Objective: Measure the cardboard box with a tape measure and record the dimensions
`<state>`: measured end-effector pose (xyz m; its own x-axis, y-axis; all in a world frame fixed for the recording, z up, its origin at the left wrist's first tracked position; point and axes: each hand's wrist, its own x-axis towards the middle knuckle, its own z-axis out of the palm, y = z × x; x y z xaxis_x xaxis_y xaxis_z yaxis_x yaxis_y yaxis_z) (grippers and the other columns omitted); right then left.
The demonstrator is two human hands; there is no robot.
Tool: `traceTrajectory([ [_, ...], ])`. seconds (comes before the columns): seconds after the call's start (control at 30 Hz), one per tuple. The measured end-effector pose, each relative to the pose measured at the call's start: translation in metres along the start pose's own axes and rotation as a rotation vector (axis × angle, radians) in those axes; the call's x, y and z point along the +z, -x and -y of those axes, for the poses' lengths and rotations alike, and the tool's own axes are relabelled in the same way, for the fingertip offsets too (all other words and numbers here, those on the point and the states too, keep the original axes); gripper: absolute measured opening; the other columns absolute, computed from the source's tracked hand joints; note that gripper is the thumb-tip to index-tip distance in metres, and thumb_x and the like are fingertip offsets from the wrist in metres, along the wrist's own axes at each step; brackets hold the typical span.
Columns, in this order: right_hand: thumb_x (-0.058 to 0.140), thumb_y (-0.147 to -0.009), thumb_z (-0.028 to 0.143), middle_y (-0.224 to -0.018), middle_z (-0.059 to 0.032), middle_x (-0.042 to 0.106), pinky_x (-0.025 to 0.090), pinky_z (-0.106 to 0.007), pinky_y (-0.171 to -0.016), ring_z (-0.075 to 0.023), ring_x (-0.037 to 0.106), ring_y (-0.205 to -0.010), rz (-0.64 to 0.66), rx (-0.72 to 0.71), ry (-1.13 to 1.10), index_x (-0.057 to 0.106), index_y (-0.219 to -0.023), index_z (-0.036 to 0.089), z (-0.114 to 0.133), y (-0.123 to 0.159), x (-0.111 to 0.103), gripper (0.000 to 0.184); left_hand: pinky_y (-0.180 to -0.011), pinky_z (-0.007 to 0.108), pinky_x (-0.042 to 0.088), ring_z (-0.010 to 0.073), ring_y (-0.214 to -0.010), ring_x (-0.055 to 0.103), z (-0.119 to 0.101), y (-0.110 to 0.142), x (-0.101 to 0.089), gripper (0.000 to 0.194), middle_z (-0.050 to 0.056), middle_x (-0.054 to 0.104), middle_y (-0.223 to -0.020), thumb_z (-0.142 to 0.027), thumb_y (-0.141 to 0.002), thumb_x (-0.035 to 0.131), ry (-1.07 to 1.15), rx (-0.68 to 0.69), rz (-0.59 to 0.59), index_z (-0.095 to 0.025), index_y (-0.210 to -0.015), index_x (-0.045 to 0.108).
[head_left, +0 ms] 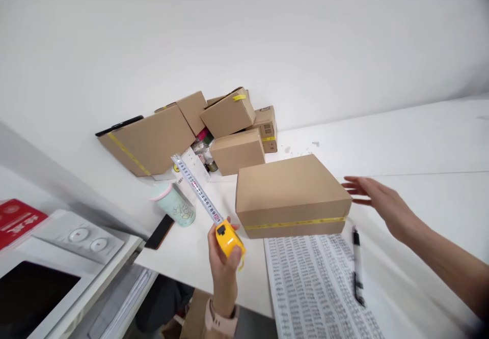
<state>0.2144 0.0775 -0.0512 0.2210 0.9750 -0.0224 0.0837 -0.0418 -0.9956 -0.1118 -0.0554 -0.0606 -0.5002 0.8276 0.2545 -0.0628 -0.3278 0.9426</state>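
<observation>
My left hand (pixel 222 262) is wrapped round a yellow tape measure (pixel 228 238), with its white blade (pixel 197 190) drawn out toward the upper left. Just right of it a brown cardboard box (pixel 290 191) with a yellow tape band lies on the desk, over the top of a printed sheet (pixel 317 283). My right hand (pixel 378 199) is at the box's right end with fingers stretched out and holding nothing; whether the fingertips touch the cardboard I cannot tell. Below that hand a black-and-white pen (pixel 358 265) rests beside the print.
Several cardboard boxes (pixel 153 138) are stacked against the wall. A mint-green cup (pixel 176 205) and a dark phone-like slab (pixel 158 233) stand at the desk's left side. Farther left is a white microwave (pixel 42 273) with a red packet (pixel 19 222) on top.
</observation>
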Motion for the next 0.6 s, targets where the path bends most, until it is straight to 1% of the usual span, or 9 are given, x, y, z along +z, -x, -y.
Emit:
traceTrajectory([
  [0.07, 0.037, -0.096, 0.064, -0.128, -0.0081, 0.069, 0.054, -0.054, -0.100, -0.0318, 0.063, -0.120, 0.171, -0.012, 0.020, 0.068, -0.119, 0.031, -0.010, 0.017, 0.000, 0.050, -0.091, 0.035, 0.049, 0.0270, -0.109, 0.063, 0.012, -0.015, -0.004, 0.058, 0.011, 0.070, -0.108, -0.054, -0.074, 0.076, 0.040, -0.065, 0.046, -0.021, -0.118, 0.059],
  [0.13, 0.031, -0.097, 0.067, -0.139, -0.0029, 0.064, 0.053, -0.049, -0.102, -0.0303, 0.057, -0.130, 0.297, -0.069, 0.053, 0.063, -0.129, 0.035, -0.006, 0.030, 0.004, 0.056, -0.093, 0.037, 0.048, 0.0267, -0.104, 0.065, 0.017, -0.026, -0.001, 0.056, 0.010, 0.072, -0.104, -0.056, -0.075, 0.074, 0.092, -0.112, 0.116, -0.019, -0.116, 0.062],
  [0.17, 0.032, -0.097, 0.068, -0.143, -0.0006, 0.061, 0.052, -0.047, -0.104, -0.0297, 0.054, -0.133, 0.323, -0.097, 0.077, 0.060, -0.133, 0.037, 0.001, 0.034, 0.006, 0.056, -0.092, 0.038, 0.048, 0.0269, -0.103, 0.065, 0.015, -0.031, 0.001, 0.057, 0.010, 0.072, -0.102, -0.055, -0.074, 0.075, 0.111, -0.114, 0.143, -0.019, -0.116, 0.062],
  [0.27, 0.045, -0.092, 0.069, -0.146, 0.0001, 0.059, 0.053, -0.043, -0.103, -0.0311, 0.056, -0.131, 0.261, -0.151, 0.146, 0.055, -0.140, 0.038, 0.030, 0.037, 0.010, 0.058, -0.093, 0.039, 0.048, 0.0283, -0.106, 0.066, -0.003, -0.045, 0.011, 0.055, 0.008, 0.073, -0.101, -0.051, -0.074, 0.077, 0.165, -0.044, 0.180, -0.020, -0.116, 0.062],
  [0.37, 0.056, -0.086, 0.069, -0.133, -0.0050, 0.067, 0.061, -0.042, -0.085, -0.0343, 0.066, -0.115, 0.204, -0.161, 0.210, 0.059, -0.135, 0.033, 0.054, 0.028, 0.013, 0.061, -0.097, 0.041, 0.047, 0.0302, -0.112, 0.065, -0.031, -0.061, 0.022, 0.054, 0.009, 0.074, -0.101, -0.052, -0.072, 0.078, 0.229, -0.003, 0.203, -0.020, -0.112, 0.062],
  [0.43, 0.059, -0.085, 0.069, -0.123, -0.0079, 0.072, 0.062, -0.042, -0.077, -0.0346, 0.070, -0.104, 0.171, -0.123, 0.249, 0.062, -0.130, 0.030, 0.060, 0.017, 0.016, 0.060, -0.100, 0.041, 0.046, 0.0304, -0.113, 0.065, -0.048, -0.067, 0.030, 0.054, 0.009, 0.075, -0.098, -0.052, -0.073, 0.078, 0.240, -0.011, 0.213, -0.019, -0.111, 0.062],
  [0.47, 0.059, -0.084, 0.069, -0.120, -0.0089, 0.073, 0.062, -0.042, -0.076, -0.0344, 0.071, -0.101, 0.149, -0.100, 0.261, 0.062, -0.130, 0.029, 0.060, 0.010, 0.018, 0.060, -0.101, 0.041, 0.046, 0.0299, -0.113, 0.066, -0.056, -0.068, 0.033, 0.052, 0.009, 0.075, -0.097, -0.052, -0.074, 0.078, 0.230, -0.010, 0.213, -0.018, -0.111, 0.062],
  [0.53, 0.059, -0.083, 0.070, -0.120, -0.0103, 0.073, 0.061, -0.045, -0.078, -0.0345, 0.071, -0.101, 0.112, -0.084, 0.280, 0.058, -0.135, 0.029, 0.057, -0.005, 0.024, 0.067, -0.100, 0.038, 0.045, 0.0274, -0.111, 0.066, -0.070, -0.062, 0.040, 0.047, 0.008, 0.074, -0.098, -0.049, -0.078, 0.076, 0.185, 0.022, 0.186, -0.018, -0.110, 0.062],
  [0.6, 0.060, -0.080, 0.073, -0.127, -0.0125, 0.070, 0.060, -0.048, -0.082, -0.0358, 0.070, -0.104, 0.092, -0.114, 0.327, 0.052, -0.144, 0.028, 0.054, -0.019, 0.029, 0.078, -0.092, 0.033, 0.047, 0.0246, -0.105, 0.067, -0.081, -0.050, 0.046, 0.045, 0.006, 0.074, -0.098, -0.048, -0.079, 0.075, 0.136, 0.062, 0.140, -0.019, -0.111, 0.062],
])
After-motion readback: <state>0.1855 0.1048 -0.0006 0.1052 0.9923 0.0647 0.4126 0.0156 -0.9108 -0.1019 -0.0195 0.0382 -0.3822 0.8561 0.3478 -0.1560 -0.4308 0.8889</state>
